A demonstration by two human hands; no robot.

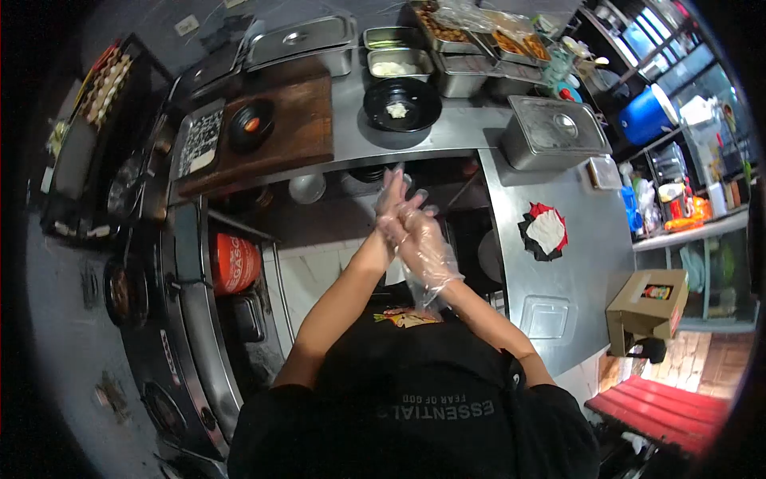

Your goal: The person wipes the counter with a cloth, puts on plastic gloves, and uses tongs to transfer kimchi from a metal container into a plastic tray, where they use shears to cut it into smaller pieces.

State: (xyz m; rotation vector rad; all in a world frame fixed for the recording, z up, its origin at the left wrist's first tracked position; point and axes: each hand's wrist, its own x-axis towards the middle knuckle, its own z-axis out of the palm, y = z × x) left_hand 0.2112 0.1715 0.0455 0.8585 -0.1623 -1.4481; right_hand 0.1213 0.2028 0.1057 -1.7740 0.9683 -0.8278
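Note:
My left hand (390,206) is raised in front of my body, its fingers pointing forward and stretched out, with clear plastic over them. Across its palm side and wrist lies my right hand (423,243), fingers bent round it and pressing on the thin plastic glove. The loose cuff of a clear disposable glove (435,281) hangs at my right wrist. Beyond the hands, on the steel counter, stands a black bowl (401,128) with a small white lump of food (396,110) in it.
A wooden board (299,120) holds a small black bowl (239,137) with an orange-red piece. Steel containers (554,132) line the back. A crumpled cloth (546,231) and a clear plastic lid (547,318) lie on the right counter. A cardboard box (630,307) stands beyond it.

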